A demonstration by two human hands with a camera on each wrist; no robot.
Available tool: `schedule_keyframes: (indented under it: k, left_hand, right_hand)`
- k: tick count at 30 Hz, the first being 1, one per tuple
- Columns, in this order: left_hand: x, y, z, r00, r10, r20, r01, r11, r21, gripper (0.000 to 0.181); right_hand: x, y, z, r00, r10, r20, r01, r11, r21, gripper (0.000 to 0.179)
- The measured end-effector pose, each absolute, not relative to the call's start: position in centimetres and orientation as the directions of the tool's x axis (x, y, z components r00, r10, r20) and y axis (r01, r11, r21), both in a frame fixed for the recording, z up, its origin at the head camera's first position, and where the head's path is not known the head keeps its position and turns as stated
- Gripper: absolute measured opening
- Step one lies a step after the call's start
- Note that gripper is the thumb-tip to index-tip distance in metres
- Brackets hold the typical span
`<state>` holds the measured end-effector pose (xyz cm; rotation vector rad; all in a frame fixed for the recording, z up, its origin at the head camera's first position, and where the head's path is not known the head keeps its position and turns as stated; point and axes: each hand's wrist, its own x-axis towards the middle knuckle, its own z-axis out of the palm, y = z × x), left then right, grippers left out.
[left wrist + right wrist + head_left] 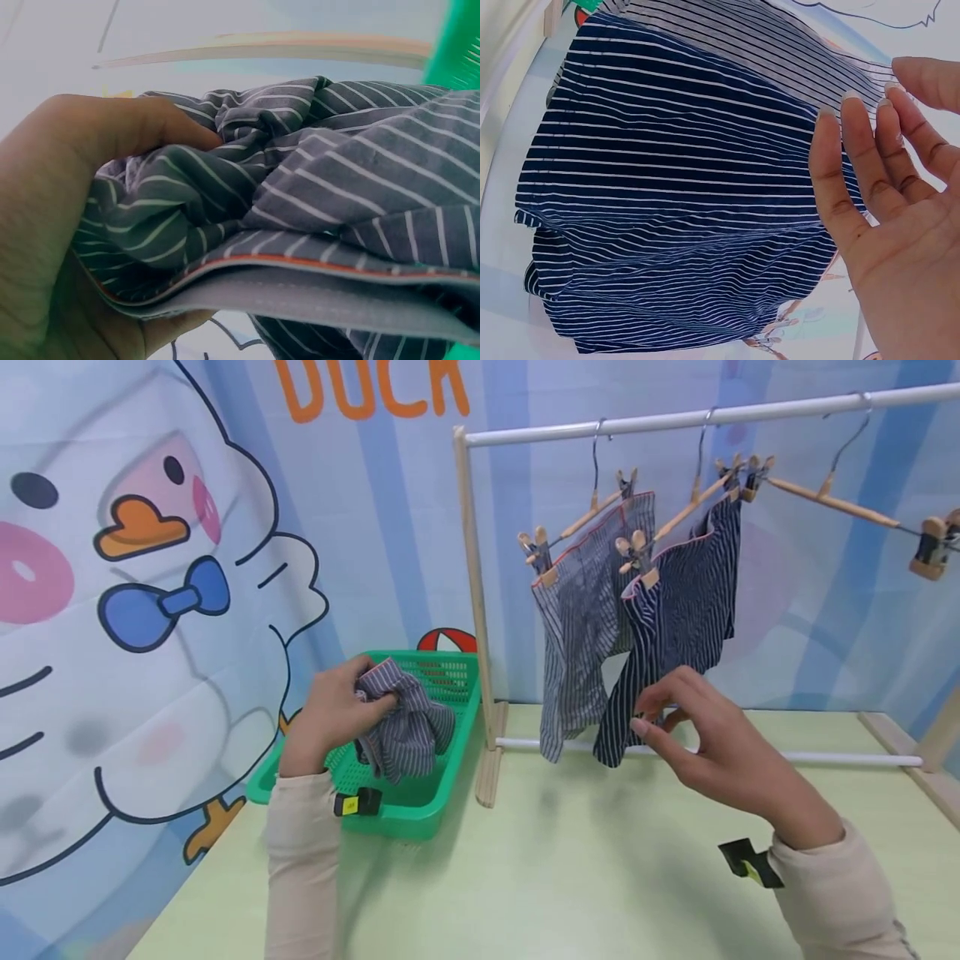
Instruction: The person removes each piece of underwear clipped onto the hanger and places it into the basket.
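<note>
My left hand grips a bunched dark grey garment with white stripes over the green basket. Up close in the left wrist view, the thumb presses into the folds of the striped cloth, and an orange-trimmed edge shows. In front of the hanging navy striped shorts is my right hand, fingers loosely bent and nothing held. The right wrist view has its fingertips close to the navy shorts; whether they touch the cloth I cannot tell.
A rack with a white top rail stands at the back right. Grey striped shorts hang left of the navy ones on a clip hanger. Another clip hanger holds no garment. Duck-print cloth covers the wall behind the pale table.
</note>
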<state>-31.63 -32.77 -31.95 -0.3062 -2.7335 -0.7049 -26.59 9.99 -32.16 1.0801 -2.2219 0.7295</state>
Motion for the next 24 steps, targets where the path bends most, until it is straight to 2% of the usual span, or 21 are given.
schedule_keyframes:
  k: [5,16,24]
  left_hand:
    - [-32.5,-32.7,-32.3,-0.935,0.175,0.309,0.291,0.878,0.38,0.025]
    - [-33.3,-32.6,-33.2,-0.95,0.216,0.228,0.29,0.88,0.376,0.026]
    - [-34.0,-32.3,-32.7,-0.954,0.248,0.168,0.291,0.903,0.317,0.027]
  right_hand:
    - [-26.6,9.9,-32.1,-0.521,-0.506,0.688,-0.817,0.53,-0.228,0.029]
    - [-26.6,10.0,-32.2,-0.528,-0.501,0.686,-0.81,0.541,-0.228,0.029]
    - [-26.6,10.1,-32.0,-0.526,-0.501,0.687,-0.808,0.546,-0.221,0.029]
